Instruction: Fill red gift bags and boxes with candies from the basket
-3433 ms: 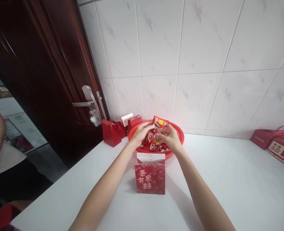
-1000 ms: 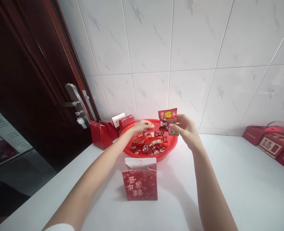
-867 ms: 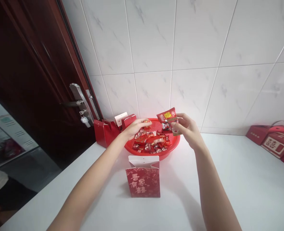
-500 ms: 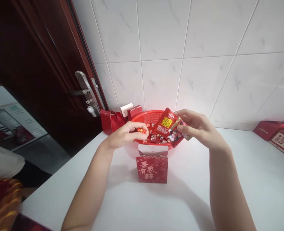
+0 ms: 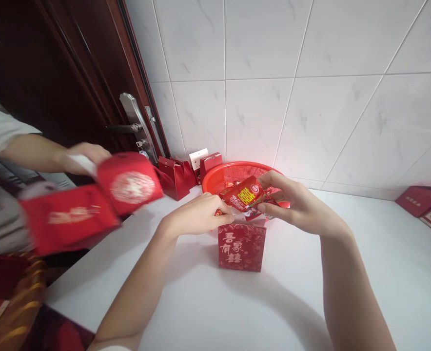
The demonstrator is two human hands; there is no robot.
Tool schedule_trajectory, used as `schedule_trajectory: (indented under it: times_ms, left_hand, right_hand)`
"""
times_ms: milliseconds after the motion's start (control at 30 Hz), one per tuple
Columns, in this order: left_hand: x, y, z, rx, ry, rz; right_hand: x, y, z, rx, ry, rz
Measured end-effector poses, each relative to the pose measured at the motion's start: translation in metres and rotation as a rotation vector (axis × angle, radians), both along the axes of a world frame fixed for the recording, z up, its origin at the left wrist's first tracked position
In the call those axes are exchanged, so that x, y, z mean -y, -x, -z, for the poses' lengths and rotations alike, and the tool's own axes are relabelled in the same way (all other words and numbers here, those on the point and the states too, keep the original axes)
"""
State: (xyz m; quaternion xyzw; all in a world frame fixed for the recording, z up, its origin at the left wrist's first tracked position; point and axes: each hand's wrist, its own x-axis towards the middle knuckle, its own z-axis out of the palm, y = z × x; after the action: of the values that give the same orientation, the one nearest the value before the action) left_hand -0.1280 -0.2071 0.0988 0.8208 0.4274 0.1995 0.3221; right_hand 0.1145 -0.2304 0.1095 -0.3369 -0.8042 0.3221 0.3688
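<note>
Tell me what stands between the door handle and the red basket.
Small red boxes and an upright white flap stand on the white table between the door handle and red basket, as the head view shows.

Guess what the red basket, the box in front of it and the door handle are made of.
Red basket: probably plastic, slightly glossy, with mesh wall. Box: likely printed card, fairly matte, flat face and crisp edges. Door handle: apparently metal, silvery, with bright highlights.

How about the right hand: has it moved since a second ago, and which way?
Yes: judged against the front red box, the right hand has moved left and closer, bringing the red packet near the box's top.
</note>
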Motion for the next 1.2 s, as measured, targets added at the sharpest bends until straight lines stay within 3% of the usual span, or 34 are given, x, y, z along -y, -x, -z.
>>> schedule_trajectory:
  times_ms: [167, 367, 533, 833, 1033, 1200]
  left_hand:
    - [-0.006, -0.012, 0.012, 0.043, -0.096, -0.105]
    - [-0.002, -0.010, 0.004, -0.123, 0.058, -0.005]
    - [-0.003, -0.009, 0.001, -0.114, 0.140, 0.079]
    - [-0.005, -0.007, -0.002, -0.219, 0.131, 0.071]
    - [-0.002, -0.010, -0.003, -0.228, 0.155, 0.042]
    - [-0.005, -0.010, 0.001, -0.179, 0.165, 0.051]
  right_hand:
    - [-0.003, 0.003, 0.004, 0.070, -0.067, 0.012]
    - [0.003, 0.006, 0.001, 0.144, -0.087, 0.058]
    - [0.012, 0.010, -0.004, 0.304, -0.166, 0.124]
    - [0.021, 0.011, -0.004, 0.554, -0.107, 0.211]
    - [0.030, 0.027, -0.002, 0.707, -0.209, 0.297]
    - [0.033, 0.047, 0.002, 0.818, -0.266, 0.248]
